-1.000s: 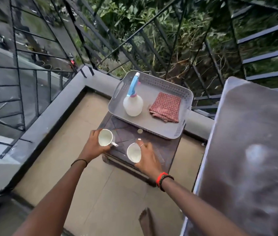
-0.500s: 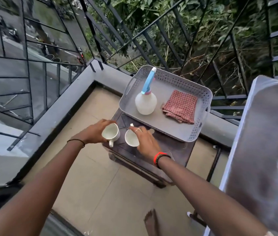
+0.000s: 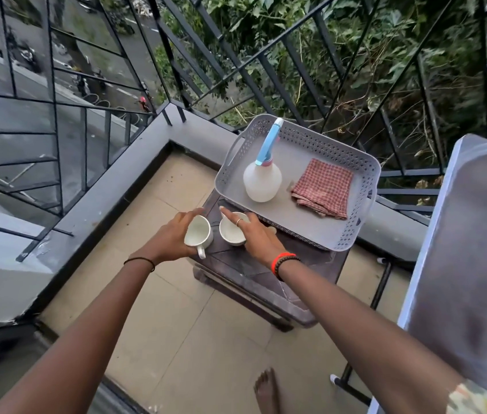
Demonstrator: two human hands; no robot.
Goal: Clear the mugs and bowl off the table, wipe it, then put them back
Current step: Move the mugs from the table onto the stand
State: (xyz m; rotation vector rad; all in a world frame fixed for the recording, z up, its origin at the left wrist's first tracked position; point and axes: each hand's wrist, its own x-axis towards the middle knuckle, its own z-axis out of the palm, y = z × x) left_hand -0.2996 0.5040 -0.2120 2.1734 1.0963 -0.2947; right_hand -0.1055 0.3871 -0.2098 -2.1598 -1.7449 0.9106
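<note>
2 white mugs (image 3: 198,236) (image 3: 232,232) side by side, upright, on dark stool (image 3: 254,264), each gripped

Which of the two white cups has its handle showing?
The left cup, held by the left hand. Its handle sticks out toward the person. The right cup, under the right hand, shows no handle.
</note>
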